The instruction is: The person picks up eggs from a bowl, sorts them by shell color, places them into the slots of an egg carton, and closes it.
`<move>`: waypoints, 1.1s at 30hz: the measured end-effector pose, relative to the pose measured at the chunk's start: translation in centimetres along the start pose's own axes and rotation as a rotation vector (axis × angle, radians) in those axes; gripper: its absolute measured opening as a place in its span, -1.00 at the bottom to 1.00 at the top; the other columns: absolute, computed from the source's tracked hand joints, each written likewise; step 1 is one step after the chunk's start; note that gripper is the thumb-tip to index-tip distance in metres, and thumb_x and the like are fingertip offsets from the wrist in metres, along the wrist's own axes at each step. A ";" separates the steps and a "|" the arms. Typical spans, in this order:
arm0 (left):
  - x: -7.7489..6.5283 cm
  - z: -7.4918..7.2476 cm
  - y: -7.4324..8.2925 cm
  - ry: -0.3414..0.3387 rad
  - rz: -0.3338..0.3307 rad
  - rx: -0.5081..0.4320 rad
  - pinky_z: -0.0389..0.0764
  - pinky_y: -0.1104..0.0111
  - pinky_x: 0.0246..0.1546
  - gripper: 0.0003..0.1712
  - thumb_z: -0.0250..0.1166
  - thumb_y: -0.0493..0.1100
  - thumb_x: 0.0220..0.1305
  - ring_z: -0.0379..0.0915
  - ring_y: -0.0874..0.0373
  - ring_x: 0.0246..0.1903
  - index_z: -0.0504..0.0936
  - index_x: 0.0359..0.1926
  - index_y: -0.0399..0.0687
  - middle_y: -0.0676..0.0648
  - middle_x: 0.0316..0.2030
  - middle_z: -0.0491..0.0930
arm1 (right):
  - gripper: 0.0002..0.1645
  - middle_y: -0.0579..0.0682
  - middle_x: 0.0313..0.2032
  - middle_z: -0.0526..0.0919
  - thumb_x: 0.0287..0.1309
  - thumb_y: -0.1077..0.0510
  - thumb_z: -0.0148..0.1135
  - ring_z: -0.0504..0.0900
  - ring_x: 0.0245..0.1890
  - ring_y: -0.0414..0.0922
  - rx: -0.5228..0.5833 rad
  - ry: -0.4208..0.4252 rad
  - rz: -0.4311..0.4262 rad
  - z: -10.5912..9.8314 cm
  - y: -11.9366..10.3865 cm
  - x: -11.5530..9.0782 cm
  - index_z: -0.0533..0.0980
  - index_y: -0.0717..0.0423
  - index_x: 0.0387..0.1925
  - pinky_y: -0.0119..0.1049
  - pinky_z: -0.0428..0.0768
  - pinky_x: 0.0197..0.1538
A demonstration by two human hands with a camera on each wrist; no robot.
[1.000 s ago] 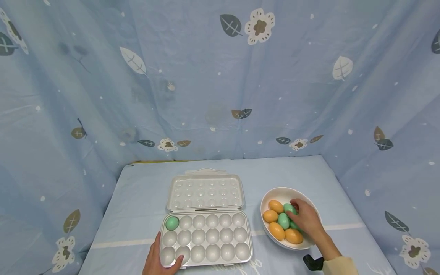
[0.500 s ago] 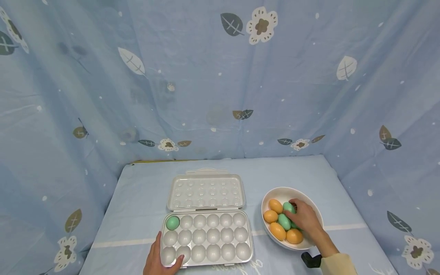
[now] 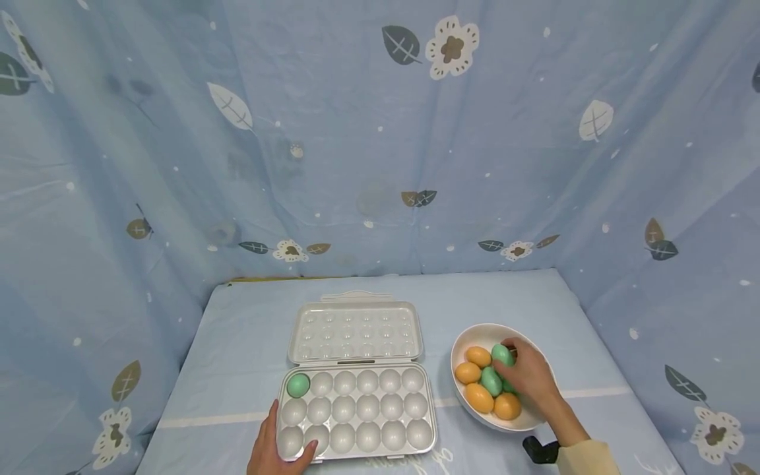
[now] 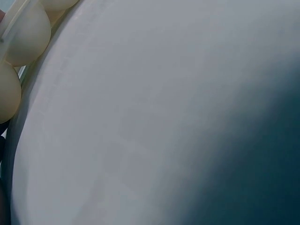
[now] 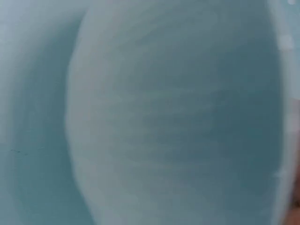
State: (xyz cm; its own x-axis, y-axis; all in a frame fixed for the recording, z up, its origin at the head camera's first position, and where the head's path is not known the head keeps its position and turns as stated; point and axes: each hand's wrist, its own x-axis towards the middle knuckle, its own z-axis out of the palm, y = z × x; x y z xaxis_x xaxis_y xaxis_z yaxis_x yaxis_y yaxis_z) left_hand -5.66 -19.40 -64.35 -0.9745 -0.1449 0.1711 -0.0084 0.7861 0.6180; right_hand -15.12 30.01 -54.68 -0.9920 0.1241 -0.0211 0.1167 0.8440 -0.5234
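Observation:
In the head view a pale egg carton point(image 3: 368, 409) lies with its lid folded back, a green egg point(image 3: 298, 385) in its far-left cup. My left hand point(image 3: 278, 448) holds the carton's near-left corner, thumb at the front rim and fingers along the left side. To the right, a white bowl point(image 3: 483, 335) holds orange eggs and green eggs. My right hand point(image 3: 528, 376) reaches into it and pinches a green egg point(image 3: 502, 354) between thumb and fingers, close over the others. The left wrist view shows rounded carton cups point(image 4: 28, 33); in the right wrist view the bowl's outer wall point(image 5: 164, 117) fills most of the picture.
The carton's lid point(image 3: 356, 332) lies flat behind the cups. A light blue cloth point(image 3: 237, 343) covers the table, and patterned curtains point(image 3: 332, 165) hang behind and at both sides. A black strap piece point(image 3: 540, 450) shows at my right wrist.
My right fingers have closed on the green egg, which has shifted slightly up and right in the bowl. The left hand and the carton stay in place.

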 end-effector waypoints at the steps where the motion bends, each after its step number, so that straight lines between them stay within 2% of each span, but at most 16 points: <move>1: 0.0 0.0 0.1 -0.004 -0.003 -0.002 0.65 -0.15 -0.01 0.36 0.62 0.28 -0.07 0.60 -0.26 0.00 0.09 0.52 -0.31 -0.31 0.12 0.50 | -0.40 0.30 0.01 0.66 0.18 0.11 0.43 0.66 -0.03 0.17 0.013 0.001 -0.003 -0.1 -0.2 0.0 0.49 0.35 0.15 0.12 0.68 0.02; 10: 0.2 -0.4 0.2 -0.067 -0.043 -0.014 0.62 -0.16 0.07 0.37 0.57 0.33 -0.02 0.56 -0.29 0.07 0.05 0.53 -0.33 -0.35 0.19 0.46 | -0.39 0.36 0.09 0.61 0.25 0.09 0.39 0.64 0.11 0.28 0.106 0.027 -0.047 -0.8 -1.7 0.5 0.41 0.35 0.19 0.12 0.65 0.13; 18: 0.2 -0.1 0.0 -0.058 -0.040 -0.010 0.61 -0.18 0.07 0.38 0.56 0.35 -0.02 0.56 -0.29 0.08 0.04 0.54 -0.31 -0.34 0.20 0.47 | -0.44 0.26 0.06 0.62 0.25 0.15 0.42 0.62 0.13 0.22 0.210 0.078 -0.145 -1.3 -4.2 0.9 0.41 0.32 0.16 0.12 0.60 0.23; 24: 0.2 0.0 0.1 -0.010 -0.026 -0.013 0.63 -0.15 0.05 0.36 0.62 0.28 -0.07 0.58 -0.24 0.07 0.09 0.54 -0.27 -0.30 0.19 0.49 | -0.44 0.22 0.05 0.62 0.22 0.19 0.45 0.62 0.13 0.18 0.260 0.092 -0.170 -0.7 -5.9 1.6 0.41 0.29 0.15 0.09 0.61 0.24; 26: 0.2 -0.1 0.1 -0.019 -0.034 -0.017 0.63 -0.14 0.06 0.36 0.62 0.29 -0.07 0.58 -0.24 0.08 0.09 0.54 -0.27 -0.29 0.20 0.50 | -0.43 0.22 0.05 0.62 0.20 0.19 0.46 0.62 0.13 0.18 0.264 0.097 -0.184 -0.4 -6.5 1.7 0.42 0.28 0.15 0.10 0.61 0.23; 30: 0.2 -0.4 0.4 -0.078 -0.066 -0.024 0.60 -0.17 0.11 0.39 0.55 0.38 -0.02 0.55 -0.27 0.11 0.04 0.55 -0.27 -0.32 0.23 0.46 | -0.38 0.22 0.09 0.62 0.19 0.20 0.48 0.63 0.13 0.18 0.279 0.101 -0.224 0.2 -7.7 1.9 0.42 0.29 0.20 0.10 0.62 0.22; 33: 0.1 -0.5 0.5 -0.079 -0.071 -0.023 0.60 -0.19 0.11 0.40 0.55 0.40 -0.02 0.55 -0.28 0.12 0.04 0.55 -0.28 -0.32 0.23 0.46 | -0.35 0.21 0.12 0.62 0.18 0.19 0.48 0.63 0.13 0.16 0.298 0.102 -0.255 0.7 -8.5 2.1 0.44 0.27 0.24 0.07 0.63 0.21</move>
State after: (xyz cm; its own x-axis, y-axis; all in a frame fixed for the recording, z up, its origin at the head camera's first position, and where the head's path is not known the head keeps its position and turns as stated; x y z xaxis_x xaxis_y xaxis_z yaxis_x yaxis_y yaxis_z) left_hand -5.70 -19.30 -63.66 -0.9863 -0.1510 0.0658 -0.0736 0.7615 0.6440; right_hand -18.27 22.75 -50.88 -0.9758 -0.0059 0.2185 -0.1664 0.6682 -0.7251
